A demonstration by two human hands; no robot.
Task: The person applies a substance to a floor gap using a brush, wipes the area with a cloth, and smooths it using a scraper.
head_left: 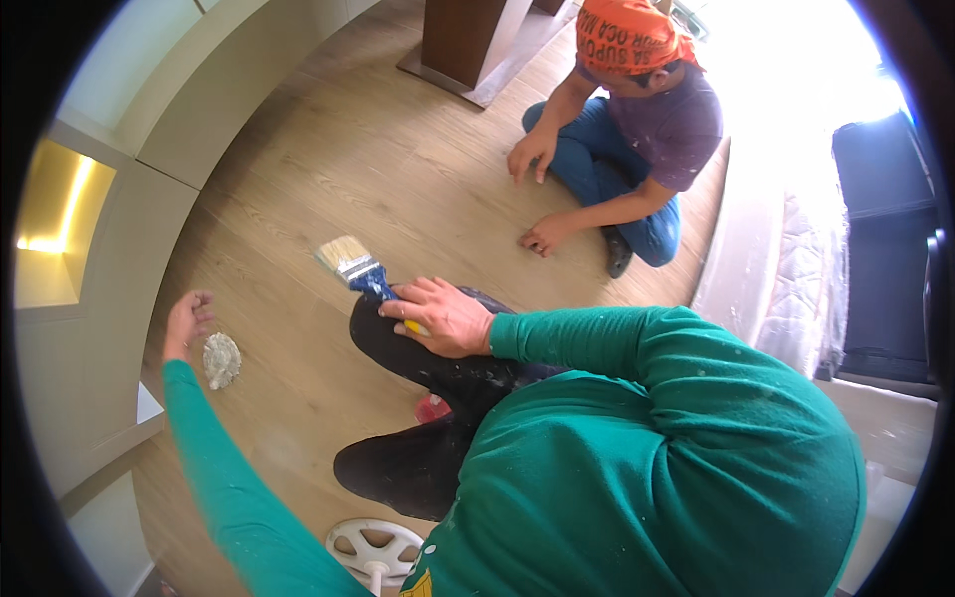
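Note:
My right hand (438,313) grips a paintbrush (348,257) with pale bristles, a metal band and a blue and yellow handle, held over my dark-trousered knee (383,338) and angled up-left. On the left, my left hand (189,323) is off the brush, fingers loosely bent and apart, near the cabinet. Just right of it and a little lower, a whitish crumpled lump (221,360) lies on the wooden floor (259,239); I cannot make out what it is.
Cabinets with a lit niche (60,219) line the left. A co-worker (662,129) in orange headwrap sits cross-legged ahead, near a brown pedestal (458,45). A mattress (801,259) and black panel (880,239) stand right. A white spoked base (368,542) is below.

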